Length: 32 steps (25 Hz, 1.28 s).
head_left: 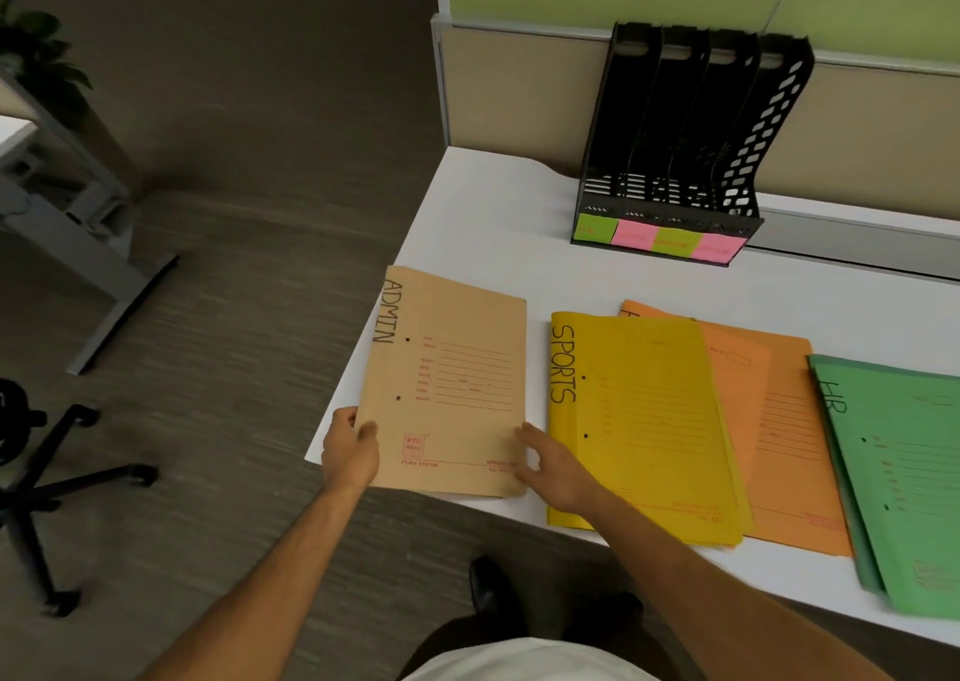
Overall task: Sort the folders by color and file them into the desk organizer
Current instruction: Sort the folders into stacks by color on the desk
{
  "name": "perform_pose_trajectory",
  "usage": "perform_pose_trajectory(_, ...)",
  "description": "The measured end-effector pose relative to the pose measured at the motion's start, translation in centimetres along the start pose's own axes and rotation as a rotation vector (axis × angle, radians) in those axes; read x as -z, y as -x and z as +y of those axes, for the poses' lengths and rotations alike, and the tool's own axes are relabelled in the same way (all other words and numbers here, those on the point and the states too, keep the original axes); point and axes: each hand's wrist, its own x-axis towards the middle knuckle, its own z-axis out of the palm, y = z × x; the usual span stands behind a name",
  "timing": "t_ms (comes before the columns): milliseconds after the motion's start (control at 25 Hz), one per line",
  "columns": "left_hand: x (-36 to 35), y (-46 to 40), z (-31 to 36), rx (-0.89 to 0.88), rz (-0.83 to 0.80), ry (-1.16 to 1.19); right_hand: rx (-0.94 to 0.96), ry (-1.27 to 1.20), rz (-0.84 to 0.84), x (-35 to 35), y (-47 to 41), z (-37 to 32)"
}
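A tan folder [457, 368] marked ADMIN lies at the left corner of the white desk [493, 223]. My left hand [349, 451] grips its near left edge, thumb on top. My right hand [556, 465] touches its near right edge with loosely spread fingers. To the right lie a yellow folder [644, 420] marked SPORTS, an orange folder [789, 420] partly under it, and a green folder [904, 472] marked HR. The black desk organizer [691, 124] stands at the back with several slots that look dark inside, and green and pink sticky labels [660, 241] along its base.
A beige and green partition [519, 83] backs the desk. An office chair base [47, 483] stands on the floor at the left. Another desk's leg [93, 244] and a plant [36, 51] are further left.
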Motion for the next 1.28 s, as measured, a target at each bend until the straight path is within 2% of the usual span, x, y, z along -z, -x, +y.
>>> perform_pose_trajectory(200,-0.4,2.8,2.1,-0.077,0.192,0.212,0.021,-0.096,0.189,2.8,2.1,1.6)
perform_pose_trajectory(280,-0.6,4.4,3.2,-0.085,0.195,0.297,0.022,-0.151,0.254,4.2,3.6,2.6)
perform_pose_trajectory(560,-6.9,15.1,8.2,-0.172,-0.006,0.387,0.057,-0.477,0.344,9.3,12.2,9.4)
perform_pose_trajectory(840,-17.3,24.8,12.1,-0.114,-0.158,0.492,-0.124,-1.180,0.451,14.7,20.4,19.6)
perform_pose_trajectory(960,-21.4,27.8,13.9,-0.078,-0.224,0.577,-0.124,-1.453,0.495,16.5,23.2,22.4)
perform_pose_trajectory(1080,-25.4,29.9,16.1,-0.043,-0.290,0.615,-0.093,-1.549,0.517,18.1,25.3,24.7)
perform_pose_trajectory(1280,-31.8,30.9,21.4,-0.058,-0.378,0.596,-0.048,-1.553,0.501,21.0,26.1,27.6)
